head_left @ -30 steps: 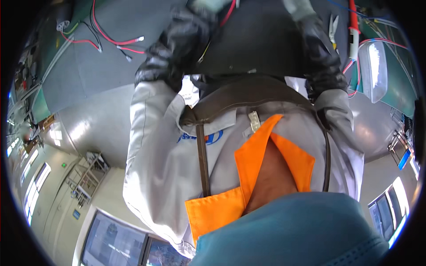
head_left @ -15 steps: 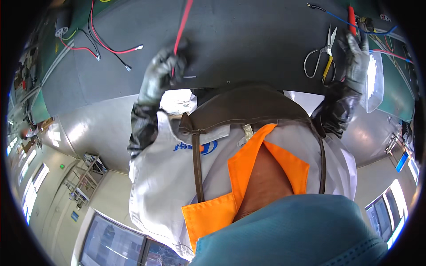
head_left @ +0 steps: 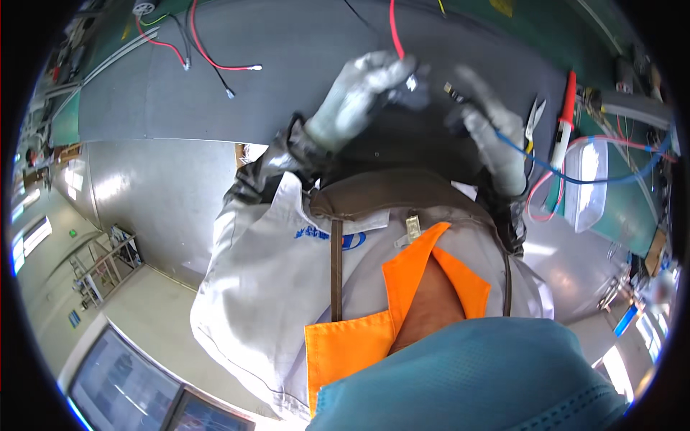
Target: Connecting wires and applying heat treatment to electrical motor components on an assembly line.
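My left hand [head_left: 359, 93], in a pale grey glove, is closed around a red wire [head_left: 395, 32] that runs in from the far edge. A small shiny connector [head_left: 411, 83] pokes out by its fingertips. To its right, a short gap away, my right hand [head_left: 496, 136], gloved too, pinches a blue wire [head_left: 550, 171]. The blue wire's dark end with a metal tip [head_left: 451, 91] points toward the left hand. Motion blurs the fingertips of both hands. Scissors [head_left: 533, 118] with yellow on the handle lie just right of the right hand, partly hidden.
Right of the scissors lies a red-and-white stick-shaped tool [head_left: 566, 118]. A translucent plastic box [head_left: 591, 190] stands at the right edge. Red and black wires [head_left: 223, 67] with crimped ends lie at the far left of the dark mat [head_left: 194, 118], below a cylindrical part [head_left: 144, 8].
The view has shifted. My left hand has gone right with the red wire. My right hand has come from beside the red-handled tool to the middle and now holds the blue wire.
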Motion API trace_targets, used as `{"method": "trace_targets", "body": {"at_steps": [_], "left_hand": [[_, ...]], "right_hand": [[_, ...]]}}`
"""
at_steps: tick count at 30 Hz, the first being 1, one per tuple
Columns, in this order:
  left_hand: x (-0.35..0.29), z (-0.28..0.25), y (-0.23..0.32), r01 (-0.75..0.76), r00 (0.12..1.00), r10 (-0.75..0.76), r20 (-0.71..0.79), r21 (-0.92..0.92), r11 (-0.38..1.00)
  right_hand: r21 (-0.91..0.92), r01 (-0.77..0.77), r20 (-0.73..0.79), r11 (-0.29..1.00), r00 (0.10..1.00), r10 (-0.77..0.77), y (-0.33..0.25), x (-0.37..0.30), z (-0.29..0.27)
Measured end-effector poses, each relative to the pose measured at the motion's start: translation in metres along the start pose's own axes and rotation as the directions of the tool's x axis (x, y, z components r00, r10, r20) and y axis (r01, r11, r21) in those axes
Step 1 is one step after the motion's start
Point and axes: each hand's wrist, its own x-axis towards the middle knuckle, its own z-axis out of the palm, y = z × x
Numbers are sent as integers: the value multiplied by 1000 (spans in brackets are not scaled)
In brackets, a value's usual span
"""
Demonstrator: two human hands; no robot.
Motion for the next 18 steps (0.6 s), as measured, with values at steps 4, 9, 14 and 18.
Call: {"method": "trace_targets", "body": {"at_steps": [4,9,14,18], "left_hand": [[30,38,4,-297,949,295,106,-3,955],[43,60,3,-16,998,-1,-64,-254,967],[42,60,-1,-35,999,24,-38,-344,938],[38,59,-6,-37,999,36,-11,-393,919]], "right_hand": [[29,20,-240,999,971,-13,-3,6,3],[-252,-14,-394,968,915,-90,-3,2,7],[-207,-14,-425,978,902,-77,-16,2,18],[-23,13,-427,1000,904,-22,-12,0,26]]}}
